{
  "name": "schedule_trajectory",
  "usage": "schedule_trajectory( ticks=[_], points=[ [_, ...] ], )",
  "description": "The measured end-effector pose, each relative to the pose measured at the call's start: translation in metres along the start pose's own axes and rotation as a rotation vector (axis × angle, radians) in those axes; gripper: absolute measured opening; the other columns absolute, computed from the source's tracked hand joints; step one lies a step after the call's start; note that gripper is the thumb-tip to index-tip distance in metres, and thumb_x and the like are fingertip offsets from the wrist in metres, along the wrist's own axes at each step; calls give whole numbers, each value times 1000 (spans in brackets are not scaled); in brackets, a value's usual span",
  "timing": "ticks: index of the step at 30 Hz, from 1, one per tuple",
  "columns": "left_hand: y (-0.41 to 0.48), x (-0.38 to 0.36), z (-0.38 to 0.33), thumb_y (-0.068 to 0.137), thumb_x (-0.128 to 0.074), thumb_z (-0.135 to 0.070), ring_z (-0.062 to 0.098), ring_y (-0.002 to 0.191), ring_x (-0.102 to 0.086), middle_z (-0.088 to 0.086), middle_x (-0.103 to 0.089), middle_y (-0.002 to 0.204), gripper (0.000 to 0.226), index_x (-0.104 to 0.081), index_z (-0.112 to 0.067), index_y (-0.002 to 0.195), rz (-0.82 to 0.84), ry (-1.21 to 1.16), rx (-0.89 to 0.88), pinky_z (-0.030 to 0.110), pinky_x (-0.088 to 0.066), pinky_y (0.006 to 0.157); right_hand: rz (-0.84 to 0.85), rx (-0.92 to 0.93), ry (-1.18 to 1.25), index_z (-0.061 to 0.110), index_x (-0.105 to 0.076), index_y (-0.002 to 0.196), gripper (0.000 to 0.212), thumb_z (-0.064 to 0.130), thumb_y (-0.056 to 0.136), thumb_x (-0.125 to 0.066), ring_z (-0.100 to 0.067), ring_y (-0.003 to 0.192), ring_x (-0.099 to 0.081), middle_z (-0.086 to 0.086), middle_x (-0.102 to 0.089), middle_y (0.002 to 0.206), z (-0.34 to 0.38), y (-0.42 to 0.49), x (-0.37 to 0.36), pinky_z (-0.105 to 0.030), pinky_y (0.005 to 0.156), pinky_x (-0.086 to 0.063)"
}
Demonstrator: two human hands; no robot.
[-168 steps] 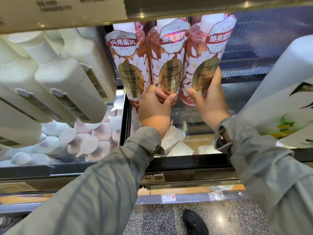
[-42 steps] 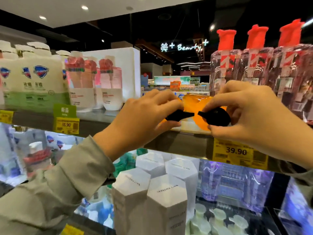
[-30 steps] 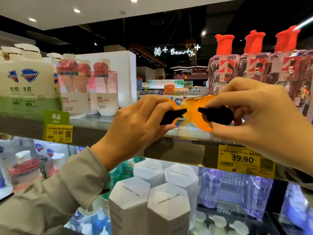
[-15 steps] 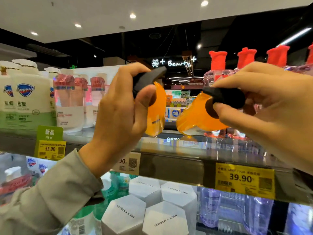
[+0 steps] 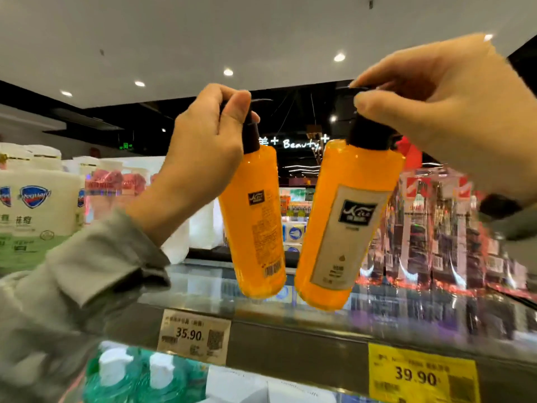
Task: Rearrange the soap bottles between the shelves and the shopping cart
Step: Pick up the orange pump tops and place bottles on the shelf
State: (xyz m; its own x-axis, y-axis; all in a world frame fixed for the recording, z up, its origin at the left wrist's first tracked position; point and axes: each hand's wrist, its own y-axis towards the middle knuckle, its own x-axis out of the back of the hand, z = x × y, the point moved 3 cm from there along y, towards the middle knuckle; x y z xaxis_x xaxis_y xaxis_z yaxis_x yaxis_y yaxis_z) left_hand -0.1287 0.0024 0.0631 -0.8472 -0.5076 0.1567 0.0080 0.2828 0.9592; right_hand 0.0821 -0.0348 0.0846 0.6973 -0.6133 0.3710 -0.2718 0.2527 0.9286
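Two orange soap bottles with black pump tops hang upright in the air above the glass top shelf (image 5: 203, 283). My left hand (image 5: 203, 146) grips the black pump of the left orange bottle (image 5: 255, 225), whose back label and barcode face me. My right hand (image 5: 447, 112) pinches the black pump of the right orange bottle (image 5: 343, 228), whose front label faces me. The two bottles hang side by side, close together, their bases just above the shelf. The shopping cart is out of view.
White and green soap bottles (image 5: 32, 210) stand at the shelf's left, pink packs (image 5: 113, 184) behind them. Clear bottles with red caps (image 5: 436, 228) fill the shelf's right. Price tags (image 5: 194, 335) sit on the shelf edge. Green bottles (image 5: 139, 376) and white boxes stand on the shelf below.
Both hands have lifted the orange bottles off the shelf and swung them from lying flat to hanging upright. My view has tilted upward.
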Motion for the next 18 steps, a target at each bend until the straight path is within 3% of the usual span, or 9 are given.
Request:
schedule_trajectory(
  ticks=[3, 7, 10, 13, 16, 18],
  points=[
    [17, -11, 10, 102, -32, -34, 19, 96, -63, -6, -63, 94, 24, -51, -18, 102, 101, -29, 72, 38, -52, 86, 116, -133, 44, 19, -69, 107, 20, 26, 91, -58, 2, 81, -61, 4, -68, 93, -15, 25, -14, -9, 62, -49],
    [27, -29, 23, 103, -28, -33, 15, 91, -63, -3, -61, 92, 27, -49, -16, 105, 182, -65, 106, 23, -52, 77, 213, -248, 78, 20, -66, 113, 24, 28, 94, -54, 1, 85, -56, 5, -66, 103, -42, 42, -50, -10, 68, -42],
    [29, -40, 35, 103, -28, -32, 24, 89, -62, 5, -60, 90, 28, -48, -12, 106, 121, -82, 150, 36, -52, 80, 179, -256, 151, 21, -65, 115, 26, 30, 96, -52, -4, 101, -56, 7, -65, 109, -54, 43, -74, -15, 83, -41],
    [28, -43, 44, 103, -30, -34, 37, 94, -61, 20, -62, 100, 27, -49, -15, 105, 65, -83, 171, 51, -50, 80, 40, -246, 199, 22, -65, 111, 23, 29, 97, -49, -2, 92, -55, 12, -62, 96, -55, 39, -84, -11, 78, -40],
    [24, -47, 46, 103, -32, -31, 32, 94, -61, 14, -63, 103, 18, -48, -24, 107, 52, -140, 130, 47, -52, 79, 21, -247, 332, 27, -55, 122, 26, 32, 99, -43, 6, 91, -51, 21, -55, 97, -56, 29, -90, -9, 75, -41],
    [23, -51, 49, 102, -34, -29, 29, 88, -61, 9, -63, 99, 14, -46, -27, 111, 60, -139, 110, 36, -53, 77, 68, -272, 453, 32, -38, 137, 40, 38, 98, -42, 10, 97, -46, 24, -47, 107, -55, 19, -94, -9, 80, -40]
  ],
)
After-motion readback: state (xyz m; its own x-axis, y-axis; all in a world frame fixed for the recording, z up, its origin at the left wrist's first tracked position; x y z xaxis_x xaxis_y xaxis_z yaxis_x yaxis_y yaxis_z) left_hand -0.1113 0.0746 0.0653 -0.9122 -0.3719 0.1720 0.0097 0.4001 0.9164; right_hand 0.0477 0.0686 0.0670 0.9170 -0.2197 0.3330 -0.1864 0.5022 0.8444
